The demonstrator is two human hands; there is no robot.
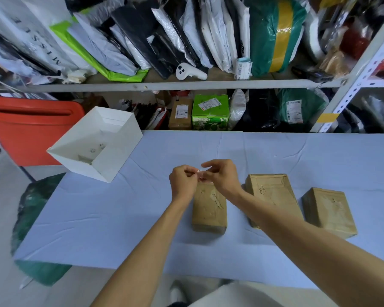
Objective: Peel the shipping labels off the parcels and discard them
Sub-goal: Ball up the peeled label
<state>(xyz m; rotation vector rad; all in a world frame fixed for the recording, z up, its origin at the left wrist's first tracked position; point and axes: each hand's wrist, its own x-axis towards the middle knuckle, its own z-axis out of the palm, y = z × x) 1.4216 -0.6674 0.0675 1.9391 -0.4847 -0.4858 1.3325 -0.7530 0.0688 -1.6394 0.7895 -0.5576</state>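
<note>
Three brown taped parcels lie on the pale blue table: a left parcel [209, 209], a middle parcel [272, 191] and a right parcel [328, 211]. Their tops show torn label residue. My left hand [183, 181] and my right hand [222, 176] meet just above the far end of the left parcel. Both pinch a small white scrap of label [199, 172] between their fingertips. A white open box [120, 138] holding a few paper scraps sits tilted at the table's far left corner.
Behind the table [98, 218] stands a metal shelf rack [164, 85] stuffed with bagged parcels and labelled boxes. A red bin [27, 129] stands at the left. A dark green bag [31, 207] lies on the floor beside the table's left edge.
</note>
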